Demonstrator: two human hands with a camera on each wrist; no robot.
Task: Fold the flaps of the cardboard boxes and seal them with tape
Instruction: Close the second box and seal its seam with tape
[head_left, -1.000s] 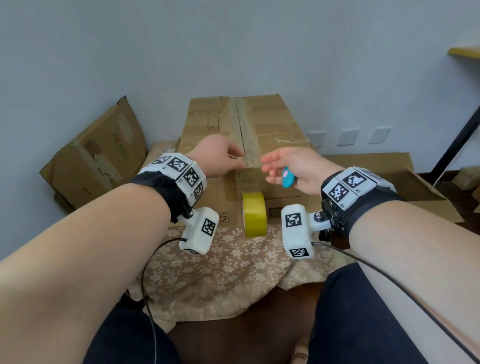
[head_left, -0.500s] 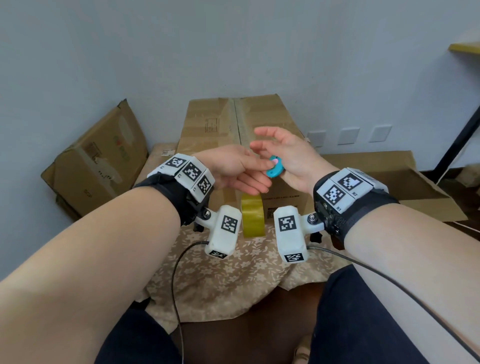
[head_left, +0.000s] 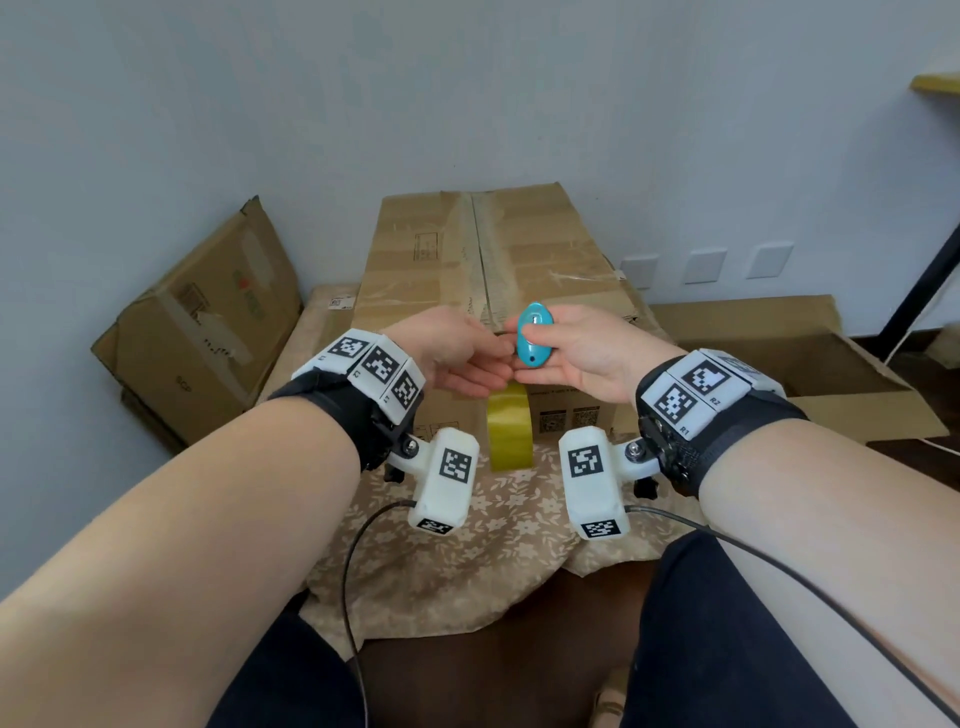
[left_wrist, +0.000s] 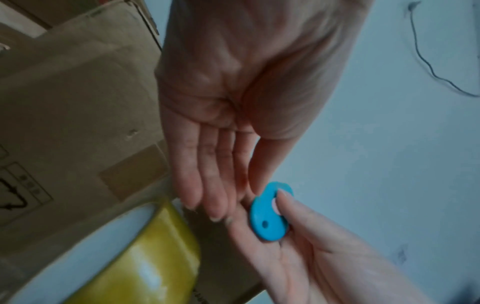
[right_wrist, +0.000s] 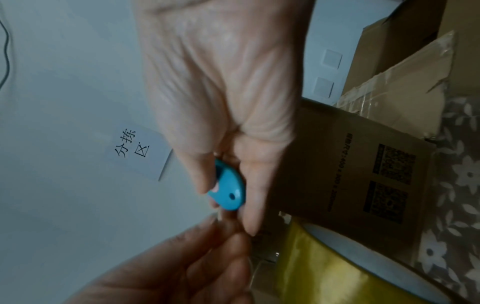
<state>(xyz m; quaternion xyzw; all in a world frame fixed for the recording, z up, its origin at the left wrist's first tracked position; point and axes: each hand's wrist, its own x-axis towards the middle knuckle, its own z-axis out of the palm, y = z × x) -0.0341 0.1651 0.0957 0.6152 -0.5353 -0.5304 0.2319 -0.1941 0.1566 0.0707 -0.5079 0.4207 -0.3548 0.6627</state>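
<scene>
- Far left: spare cardboard box (head_left: 197, 322), tilted, leaning by the wall (head_left: 467, 93)
- L hand (head_left: 457, 353) held in front of the sealed box, fingers straight & relaxed, palm toward the R hand, gripping nothing; fingertips (left_wrist: 215, 216) right beside the blue cutter, touching or not – can't tell
- Centre: big cardboard box (head_left: 519, 260) on the cloth-covered surface (head_left: 467, 561), top flaps folded shut, strip of clear tape (head_left: 491, 249) along the middle seam
- Below the hands: yellow tape roll (head_left: 510, 431) standing on edge on the floral cloth, just in front of the box's near face, touching it or not unclear
- Small blue cutter (head_left: 532, 338), oval w/ a hole near one end, pinched upright in R hand betw. thumb and forefinger, above the tape roll and at the box's near top edge
- R hand (head_left: 576, 353) curled round the cutter, thumb (right_wrist: 200, 174) pressed on its face, other fingers behind it
- Printed codes (head_left: 569, 418) on box front, right of the roll
- Right: open cardboard box (head_left: 810, 358), flaps spread, beside the sealed one
- Wall behind: three white plates (head_left: 706, 265); paper label w/ characters (right_wrist: 135, 148) seen in R wrist view
- Near edge: wrist cams w/ markers on both arms, dark trousers below
</scene>
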